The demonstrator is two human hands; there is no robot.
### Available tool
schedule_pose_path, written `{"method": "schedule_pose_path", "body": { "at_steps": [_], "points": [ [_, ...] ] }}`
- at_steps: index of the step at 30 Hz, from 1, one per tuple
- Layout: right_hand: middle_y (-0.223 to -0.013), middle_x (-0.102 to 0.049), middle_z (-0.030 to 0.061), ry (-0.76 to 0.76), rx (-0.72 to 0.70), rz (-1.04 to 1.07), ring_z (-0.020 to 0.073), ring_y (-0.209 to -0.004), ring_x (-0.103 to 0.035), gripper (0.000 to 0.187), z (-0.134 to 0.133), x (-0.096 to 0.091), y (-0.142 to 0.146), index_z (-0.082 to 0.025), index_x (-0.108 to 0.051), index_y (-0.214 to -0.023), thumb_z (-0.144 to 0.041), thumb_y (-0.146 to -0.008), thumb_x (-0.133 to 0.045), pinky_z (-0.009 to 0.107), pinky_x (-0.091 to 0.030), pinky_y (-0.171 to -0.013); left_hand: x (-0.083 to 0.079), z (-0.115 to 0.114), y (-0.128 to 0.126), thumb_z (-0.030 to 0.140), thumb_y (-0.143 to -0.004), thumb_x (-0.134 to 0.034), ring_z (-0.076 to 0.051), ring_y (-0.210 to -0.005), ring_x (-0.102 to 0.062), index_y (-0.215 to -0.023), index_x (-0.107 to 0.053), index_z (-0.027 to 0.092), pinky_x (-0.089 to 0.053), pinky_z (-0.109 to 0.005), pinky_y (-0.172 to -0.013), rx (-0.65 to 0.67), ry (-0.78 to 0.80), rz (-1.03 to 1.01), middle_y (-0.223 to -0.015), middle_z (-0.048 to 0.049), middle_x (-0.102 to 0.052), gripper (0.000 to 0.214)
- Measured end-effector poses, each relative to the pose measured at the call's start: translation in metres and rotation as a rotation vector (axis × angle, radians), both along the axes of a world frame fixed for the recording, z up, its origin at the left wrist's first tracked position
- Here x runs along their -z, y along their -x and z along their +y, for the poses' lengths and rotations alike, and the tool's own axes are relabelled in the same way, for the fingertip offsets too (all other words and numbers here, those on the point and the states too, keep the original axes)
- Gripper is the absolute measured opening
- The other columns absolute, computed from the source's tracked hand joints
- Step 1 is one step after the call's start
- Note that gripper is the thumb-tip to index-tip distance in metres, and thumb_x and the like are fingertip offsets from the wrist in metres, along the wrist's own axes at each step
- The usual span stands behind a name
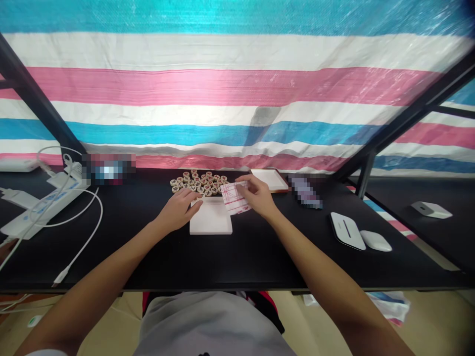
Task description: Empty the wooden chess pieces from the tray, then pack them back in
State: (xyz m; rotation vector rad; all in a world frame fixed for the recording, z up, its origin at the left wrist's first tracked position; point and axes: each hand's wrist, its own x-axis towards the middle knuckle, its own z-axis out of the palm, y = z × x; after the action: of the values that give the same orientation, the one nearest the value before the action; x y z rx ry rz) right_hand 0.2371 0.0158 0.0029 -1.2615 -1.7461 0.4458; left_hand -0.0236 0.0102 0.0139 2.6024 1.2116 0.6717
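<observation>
"Where's the sheet (232,199)?"
"Pinched by the right hand (259,196), by the right edge of the box (210,220)."
"Left hand (180,205)?"
"Fingers loose near the box. Grip lightly to avoid creasing."

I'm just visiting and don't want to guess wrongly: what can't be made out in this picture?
All in the head view:
- Markings on the round pieces: mostly too small to read.
- Part of the folded sheet: behind the right hand's fingers.
- Far-left corner of the white box: covered by the left hand.
- Two pixelated patches, left and right: contents blurred out.
- White object: cut off by the left edge.
</observation>
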Motion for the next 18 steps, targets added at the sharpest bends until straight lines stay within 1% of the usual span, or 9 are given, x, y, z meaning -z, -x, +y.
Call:
{"method": "schedule_pose_path", "body": {
  "at_steps": [1,3,6,8,10,13,16,18],
  "points": [
    [-0.071,-0.056,-0.0013,0.011,-0.026,0.028,0.0109,-0.053,-0.042,0.022,-0.001,0.001,0.003,-0.02,-0.061,-0.096,-0.037,-0.084,-0.052,0.025,-0.036,-0.053,0.0,-0.001,-0.001,0.039,-0.095,-0.035,-0.021,-0.102,-0.053,-0.106,-0.06,0.017,-0.039,-0.034,-0.096,0.014,0.025,-0.035,-0.103,-0.0087,-0.062,0.035],
    [-0.07,-0.055,-0.002,0.01,-0.086,0.048,0.0101,-0.054,-0.042,0.018,-0.005,0.002,0.01,-0.02,-0.061,-0.089,-0.036,-0.082,-0.056,0.024,-0.036,-0.053,-0.001,-0.004,-0.003,0.044,-0.094,-0.038,-0.022,-0.104,-0.053,-0.113,-0.058,0.017,-0.039,-0.034,-0.096,0.024,0.096,-0.08,-0.107,-0.0086,-0.062,0.039],
    [-0.078,-0.058,-0.0001,-0.023,-0.212,0.034,0.0108,-0.062,-0.048,0.013,-0.012,0.002,0.022,-0.02,-0.06,-0.081,-0.033,-0.082,-0.058,0.024,-0.039,-0.058,0.0,-0.006,-0.006,0.048,-0.09,-0.045,-0.023,-0.108,-0.052,-0.126,-0.052,0.017,-0.039,-0.035,-0.097,0.009,0.182,-0.118,-0.115,-0.009,-0.061,0.048],
    [-0.08,-0.059,0.0008,-0.02,-0.27,0.023,0.0117,-0.067,-0.051,0.012,-0.016,0.002,0.028,-0.019,-0.059,-0.079,-0.031,-0.082,-0.058,0.024,-0.04,-0.06,0.0,-0.006,-0.008,0.049,-0.087,-0.049,-0.023,-0.108,-0.053,-0.128,-0.052,0.017,-0.04,-0.035,-0.096,-0.006,0.21,-0.136,-0.116,-0.0093,-0.061,0.052],
    [-0.081,-0.059,0.0011,-0.005,-0.297,0.014,0.0122,-0.07,-0.053,0.01,-0.018,0.004,0.031,-0.019,-0.058,-0.079,-0.029,-0.082,-0.057,0.024,-0.041,-0.062,0.001,-0.007,-0.009,0.048,-0.086,-0.05,-0.022,-0.103,-0.056,-0.122,-0.057,0.018,-0.042,-0.033,-0.093,-0.006,0.249,-0.142,-0.112,-0.0077,-0.064,0.047],
    [-0.082,-0.06,0.0014,0.019,-0.333,-0.008,0.0128,-0.075,-0.055,0.007,-0.017,0.007,0.032,-0.02,-0.058,-0.08,-0.025,-0.082,-0.055,0.023,-0.042,-0.064,0.001,-0.006,-0.01,0.043,-0.087,-0.049,-0.019,-0.089,-0.06,-0.106,-0.065,0.02,-0.046,-0.029,-0.085,0.011,0.323,-0.134,-0.1,-0.0035,-0.068,0.035],
    [-0.083,-0.061,0.0016,0.043,-0.363,-0.032,0.0127,-0.076,-0.056,0.007,-0.015,0.009,0.032,-0.02,-0.058,-0.08,-0.025,-0.082,-0.053,0.022,-0.043,-0.062,0.003,-0.004,-0.01,0.04,-0.087,-0.048,-0.016,-0.075,-0.06,-0.095,-0.068,0.019,-0.047,-0.026,-0.078,0.003,0.328,-0.11,-0.089,-0.002,-0.07,0.03],
    [-0.084,-0.061,0.0016,0.049,-0.357,-0.052,0.0124,-0.074,-0.056,0.01,-0.014,0.008,0.03,-0.02,-0.059,-0.082,-0.029,-0.083,-0.054,0.022,-0.043,-0.062,0.004,-0.003,-0.009,0.041,-0.087,-0.046,-0.015,-0.07,-0.059,-0.093,-0.067,0.019,-0.047,-0.026,-0.073,-0.013,0.317,-0.108,-0.086,-0.0017,-0.07,0.031]
  ]
}}
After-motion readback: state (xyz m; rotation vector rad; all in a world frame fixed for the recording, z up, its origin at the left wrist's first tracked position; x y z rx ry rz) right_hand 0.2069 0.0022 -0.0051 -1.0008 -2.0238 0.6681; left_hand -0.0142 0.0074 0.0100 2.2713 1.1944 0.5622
